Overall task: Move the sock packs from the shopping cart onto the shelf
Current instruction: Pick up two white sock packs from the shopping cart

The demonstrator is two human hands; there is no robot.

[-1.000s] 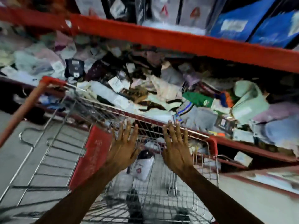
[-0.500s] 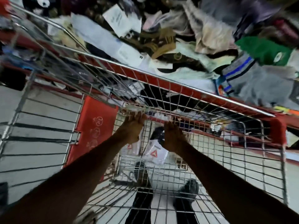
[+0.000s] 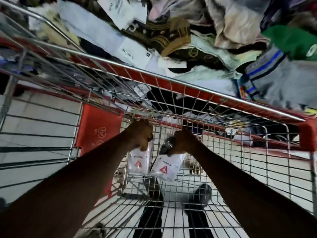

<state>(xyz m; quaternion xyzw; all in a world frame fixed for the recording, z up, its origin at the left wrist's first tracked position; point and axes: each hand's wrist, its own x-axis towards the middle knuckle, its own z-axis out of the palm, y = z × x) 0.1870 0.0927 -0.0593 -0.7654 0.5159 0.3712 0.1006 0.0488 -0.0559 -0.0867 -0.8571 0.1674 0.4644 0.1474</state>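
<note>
Both my arms reach deep into the wire shopping cart [image 3: 223,107]. My left hand [image 3: 141,133] is closed on the top of a clear sock pack [image 3: 138,163] with a red triangle logo. My right hand [image 3: 181,142] grips a second sock pack [image 3: 167,168], white with dark socks showing at its top. Both packs hang just above the cart's wire floor. Beyond the cart's far rim lies the shelf [image 3: 171,83], heaped with loose socks and packs.
A red plastic panel [image 3: 97,127] covers part of the cart's left wall. A green item [image 3: 291,42] and a grey blue-striped garment [image 3: 277,79] lie on the shelf at right. My feet [image 3: 199,194] show through the cart floor on pale tiles.
My view dropped from the shelf into the cart. Both hands went from spread fingers at the rim down to the bottom, closed on the two packs and lifted them slightly.
</note>
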